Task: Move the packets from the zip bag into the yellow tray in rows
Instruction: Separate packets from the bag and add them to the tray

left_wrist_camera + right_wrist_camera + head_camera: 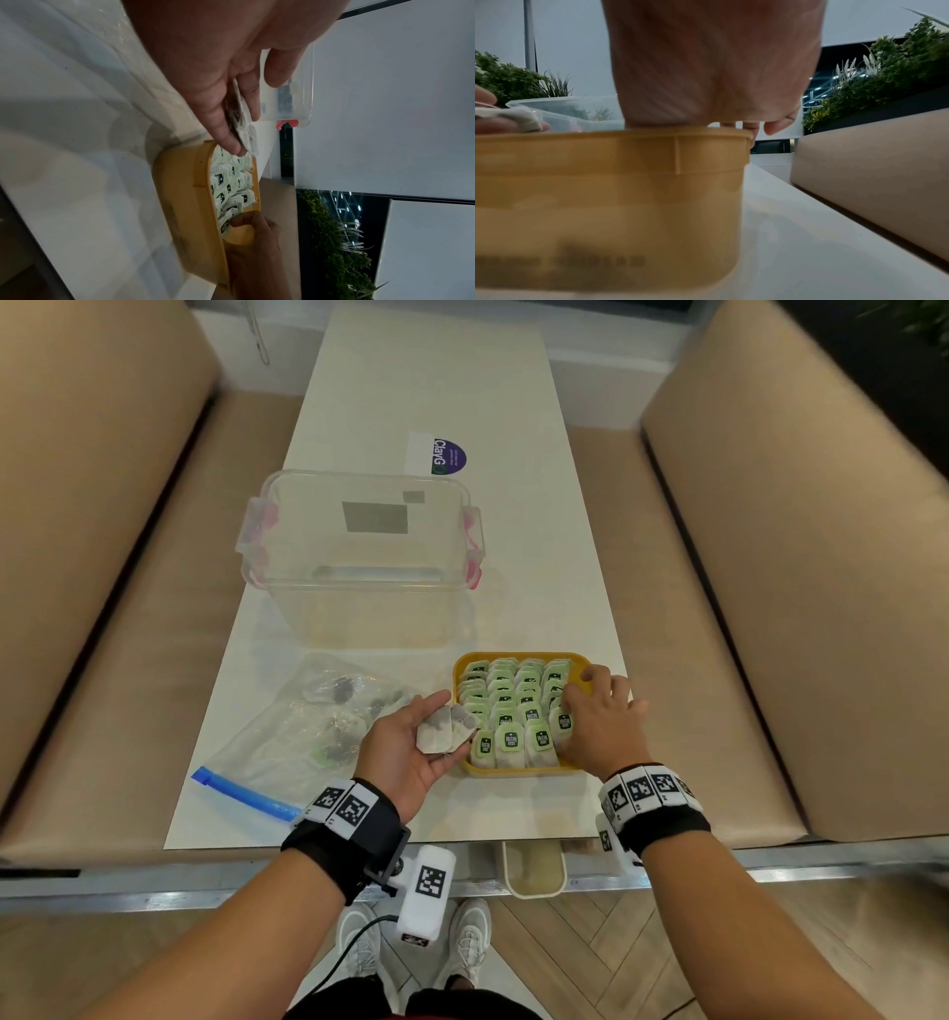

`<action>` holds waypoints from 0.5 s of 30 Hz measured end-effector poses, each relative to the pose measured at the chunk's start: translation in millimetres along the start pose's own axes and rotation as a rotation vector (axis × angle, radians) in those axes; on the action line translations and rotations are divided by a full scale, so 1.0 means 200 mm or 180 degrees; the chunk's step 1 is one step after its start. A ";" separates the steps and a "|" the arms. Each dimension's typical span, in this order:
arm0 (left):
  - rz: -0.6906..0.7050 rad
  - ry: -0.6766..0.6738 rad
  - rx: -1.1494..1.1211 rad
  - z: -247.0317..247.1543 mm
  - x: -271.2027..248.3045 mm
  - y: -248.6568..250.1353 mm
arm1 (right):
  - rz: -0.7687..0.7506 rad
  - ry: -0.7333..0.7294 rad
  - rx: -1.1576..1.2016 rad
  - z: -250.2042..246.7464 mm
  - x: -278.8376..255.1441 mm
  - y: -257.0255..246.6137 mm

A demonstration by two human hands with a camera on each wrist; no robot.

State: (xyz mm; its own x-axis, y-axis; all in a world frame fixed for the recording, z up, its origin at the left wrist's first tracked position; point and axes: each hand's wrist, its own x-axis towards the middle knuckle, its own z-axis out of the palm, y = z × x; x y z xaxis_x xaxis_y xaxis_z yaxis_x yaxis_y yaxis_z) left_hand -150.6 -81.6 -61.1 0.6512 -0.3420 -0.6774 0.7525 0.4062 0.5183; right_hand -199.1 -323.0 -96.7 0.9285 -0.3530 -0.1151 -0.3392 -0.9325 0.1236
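Note:
The yellow tray point(513, 772) point(185, 203) point(603, 182) sits near the table's front right and holds several rows of green-labelled packets point(513, 711) standing on edge. My left hand point(448, 725) point(231, 101) hovers palm up just left of the tray and pinches two pale packets point(434, 737) point(244, 125). Over the tray's right side lies my right hand point(590, 711) point(718, 81); its thumb touches the near packet of the right column and its fingers reach down by the right rim. The clear zip bag point(308, 726) with a blue zip lies left of the tray with a few packets inside.
A clear lidless plastic box point(359, 557) point(564, 109) with pink clips stands behind the bag and tray. A purple-and-white card point(439, 454) lies farther back. Tan benches point(796, 608) flank the narrow white table point(539, 557). The table's front edge is just below my wrists.

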 end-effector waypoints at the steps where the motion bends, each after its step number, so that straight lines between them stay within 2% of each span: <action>1: 0.0004 -0.0001 0.0007 0.00 0.00 0.00 | 0.0003 0.0005 0.0027 0.00 0.00 0.00; 9: 0.0020 -0.0002 0.0056 -0.01 0.02 0.00 | -0.0031 0.0114 0.0190 0.02 0.01 0.00; 15: 0.0033 -0.0010 0.0095 -0.01 0.01 0.00 | -0.0009 -0.0022 0.0279 -0.02 0.00 0.01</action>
State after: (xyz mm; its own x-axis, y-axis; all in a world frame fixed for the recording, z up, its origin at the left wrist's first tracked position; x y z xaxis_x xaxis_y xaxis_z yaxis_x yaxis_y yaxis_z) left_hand -148.9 -80.8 -62.4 0.6594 -0.3405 -0.6703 0.7482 0.3844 0.5408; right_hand -198.5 -323.9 -92.2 0.9285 -0.3507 -0.1220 -0.3488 -0.9365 0.0366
